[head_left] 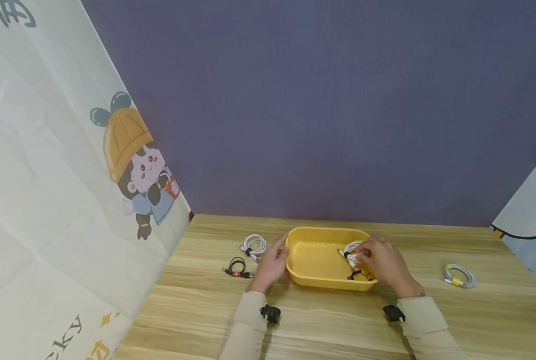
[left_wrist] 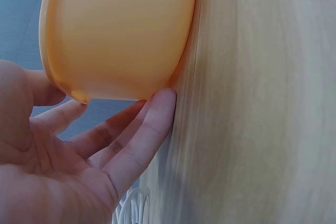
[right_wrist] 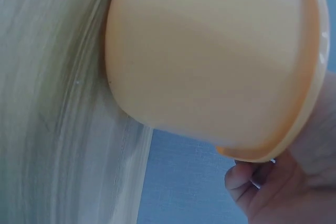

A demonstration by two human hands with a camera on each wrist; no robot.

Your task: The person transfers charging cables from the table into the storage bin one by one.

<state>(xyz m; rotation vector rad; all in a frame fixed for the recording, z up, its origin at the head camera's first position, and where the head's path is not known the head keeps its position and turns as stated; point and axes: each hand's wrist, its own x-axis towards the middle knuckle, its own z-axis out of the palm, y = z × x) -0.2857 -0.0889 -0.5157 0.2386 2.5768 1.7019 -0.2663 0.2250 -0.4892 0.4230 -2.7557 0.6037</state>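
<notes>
Seen from the head, a right hand (head_left: 387, 262) pinches a white cable (head_left: 351, 249), neatly coiled and bound with a black tie, at the right side of a glossy yellow bin (head_left: 326, 284); whether the coil touches the floor of the bin cannot be told. A left hand (head_left: 271, 265), fingers extended, touches the left end. From the left wrist, spread fingertips rest against the bin's smooth, rounded end wall. From the right wrist, the bin's right end hides the coil, with bent fingers showing past the rim.
</notes>
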